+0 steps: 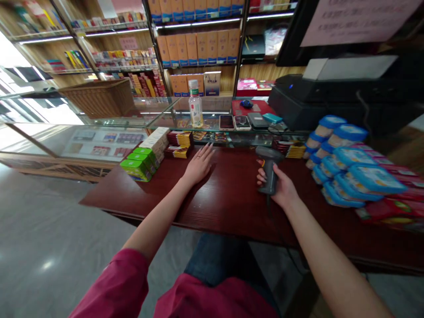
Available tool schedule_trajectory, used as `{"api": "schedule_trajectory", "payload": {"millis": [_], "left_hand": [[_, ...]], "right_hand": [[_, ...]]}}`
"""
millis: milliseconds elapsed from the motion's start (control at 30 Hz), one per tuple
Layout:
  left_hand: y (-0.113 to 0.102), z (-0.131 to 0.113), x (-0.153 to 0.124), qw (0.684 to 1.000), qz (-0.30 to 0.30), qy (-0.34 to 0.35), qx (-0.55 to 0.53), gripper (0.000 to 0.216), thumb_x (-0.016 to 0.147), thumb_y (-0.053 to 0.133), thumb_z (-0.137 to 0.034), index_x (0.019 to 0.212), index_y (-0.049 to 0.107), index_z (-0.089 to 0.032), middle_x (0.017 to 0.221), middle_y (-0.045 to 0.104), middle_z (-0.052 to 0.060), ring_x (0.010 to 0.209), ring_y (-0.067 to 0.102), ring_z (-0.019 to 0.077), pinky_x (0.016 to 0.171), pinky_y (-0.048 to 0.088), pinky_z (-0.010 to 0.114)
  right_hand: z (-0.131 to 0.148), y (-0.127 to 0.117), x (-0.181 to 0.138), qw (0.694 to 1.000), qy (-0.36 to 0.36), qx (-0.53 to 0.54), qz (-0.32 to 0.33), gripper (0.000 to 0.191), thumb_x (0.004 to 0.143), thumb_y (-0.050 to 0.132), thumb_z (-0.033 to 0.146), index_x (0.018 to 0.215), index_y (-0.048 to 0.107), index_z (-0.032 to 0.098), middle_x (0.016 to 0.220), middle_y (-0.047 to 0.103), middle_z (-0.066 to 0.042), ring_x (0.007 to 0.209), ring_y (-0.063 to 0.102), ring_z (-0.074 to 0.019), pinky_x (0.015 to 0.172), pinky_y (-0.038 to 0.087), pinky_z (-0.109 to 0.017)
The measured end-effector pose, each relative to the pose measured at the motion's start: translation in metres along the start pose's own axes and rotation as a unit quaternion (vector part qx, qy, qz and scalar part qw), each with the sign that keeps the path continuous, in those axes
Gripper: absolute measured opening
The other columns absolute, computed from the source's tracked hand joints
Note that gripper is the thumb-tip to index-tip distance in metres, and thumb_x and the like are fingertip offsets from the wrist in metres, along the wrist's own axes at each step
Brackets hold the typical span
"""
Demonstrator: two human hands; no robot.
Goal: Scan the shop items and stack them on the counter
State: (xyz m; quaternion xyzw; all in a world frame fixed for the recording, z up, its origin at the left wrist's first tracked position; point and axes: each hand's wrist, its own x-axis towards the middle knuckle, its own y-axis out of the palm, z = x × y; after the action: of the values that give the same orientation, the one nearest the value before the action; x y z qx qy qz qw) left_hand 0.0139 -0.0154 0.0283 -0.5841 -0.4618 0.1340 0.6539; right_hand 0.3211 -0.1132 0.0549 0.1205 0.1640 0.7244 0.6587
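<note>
My right hand (280, 185) is wrapped round the handle of a dark grey barcode scanner (270, 154), held upright above the counter with its cable trailing down. On the dark red wooden counter (225, 194) my left hand (200, 164) lies flat, fingers stretched out, a ring on one of them. Just beyond and left of that hand are stacks of small dark red and yellow packets (180, 143). Green boxes (141, 161) stand in a row farther left, with pale boxes (157, 139) behind them. Another stack of red and yellow packets (291, 148) lies behind the scanner.
Blue-lidded tubs (361, 176) and red packages (394, 207) are piled at the right. Behind the counter is a glass case bearing a bottle (195, 106), phones (227, 122) and a wicker basket (99, 97). A dark machine (304, 97) stands at the back right.
</note>
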Motion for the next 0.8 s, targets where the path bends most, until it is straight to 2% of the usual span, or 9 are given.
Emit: {"api": "schedule_trajectory", "payload": {"millis": [100, 200, 300, 467, 633, 800], "left_hand": [[0.025, -0.047, 0.045, 0.996, 0.010, 0.075, -0.055, 0.067, 0.092, 0.054, -0.015, 0.157, 0.039, -0.016, 0.171, 0.024, 0.013, 0.162, 0.014, 0.0228, 0.132, 0.017, 0.045], [0.052, -0.093, 0.096, 0.986, 0.007, 0.117, -0.119, 0.065, 0.092, 0.056, -0.016, 0.156, 0.041, -0.014, 0.170, 0.027, 0.015, 0.161, 0.017, 0.0240, 0.131, 0.019, 0.045], [0.077, -0.131, 0.145, 0.975, 0.006, 0.132, -0.177, 0.064, 0.091, 0.057, -0.014, 0.153, 0.043, -0.010, 0.167, 0.033, 0.019, 0.159, 0.024, 0.0253, 0.130, 0.021, 0.045], [0.109, -0.173, 0.202, 0.975, 0.026, 0.115, -0.187, 0.062, 0.091, 0.056, -0.009, 0.152, 0.045, -0.012, 0.165, 0.039, 0.018, 0.155, 0.034, 0.0258, 0.127, 0.030, 0.044], [0.118, -0.184, 0.219, 0.980, 0.045, 0.058, -0.187, 0.059, 0.089, 0.059, -0.002, 0.146, 0.056, -0.018, 0.158, 0.049, 0.015, 0.151, 0.042, 0.0263, 0.125, 0.035, 0.045], [0.097, -0.168, 0.193, 0.981, -0.004, -0.017, -0.196, 0.043, 0.100, 0.049, -0.012, 0.136, 0.067, -0.027, 0.143, 0.066, 0.009, 0.133, 0.062, 0.0250, 0.113, 0.047, 0.037]], "right_hand": [[0.012, -0.033, -0.013, 0.999, -0.034, 0.025, -0.028, 0.028, 0.078, 0.070, 0.042, 0.102, 0.061, 0.031, 0.076, 0.046, 0.003, 0.056, 0.039, -0.0135, 0.056, 0.046, -0.030], [0.014, -0.056, -0.019, 0.993, -0.089, 0.068, -0.043, 0.023, 0.075, 0.068, 0.031, 0.094, 0.057, 0.029, 0.069, 0.034, 0.007, 0.048, 0.020, -0.0097, 0.045, 0.032, -0.022], [0.011, -0.069, -0.016, 0.986, -0.113, 0.115, -0.045, 0.022, 0.075, 0.067, 0.029, 0.092, 0.054, 0.028, 0.065, 0.027, 0.008, 0.046, 0.011, -0.0086, 0.040, 0.020, -0.019], [0.010, -0.078, -0.004, 0.981, -0.119, 0.142, -0.049, 0.026, 0.075, 0.070, 0.034, 0.089, 0.050, 0.026, 0.062, 0.028, 0.009, 0.043, 0.013, -0.0077, 0.039, 0.021, -0.019], [0.009, -0.085, -0.001, 0.970, -0.118, 0.206, -0.051, 0.024, 0.076, 0.070, 0.028, 0.088, 0.050, 0.025, 0.060, 0.034, 0.009, 0.042, 0.017, -0.0073, 0.038, 0.023, -0.016], [0.007, -0.089, 0.000, 0.955, -0.113, 0.274, -0.003, 0.019, 0.081, 0.066, 0.020, 0.088, 0.049, 0.024, 0.057, 0.038, 0.010, 0.038, 0.021, -0.0055, 0.036, 0.029, -0.013]]}}
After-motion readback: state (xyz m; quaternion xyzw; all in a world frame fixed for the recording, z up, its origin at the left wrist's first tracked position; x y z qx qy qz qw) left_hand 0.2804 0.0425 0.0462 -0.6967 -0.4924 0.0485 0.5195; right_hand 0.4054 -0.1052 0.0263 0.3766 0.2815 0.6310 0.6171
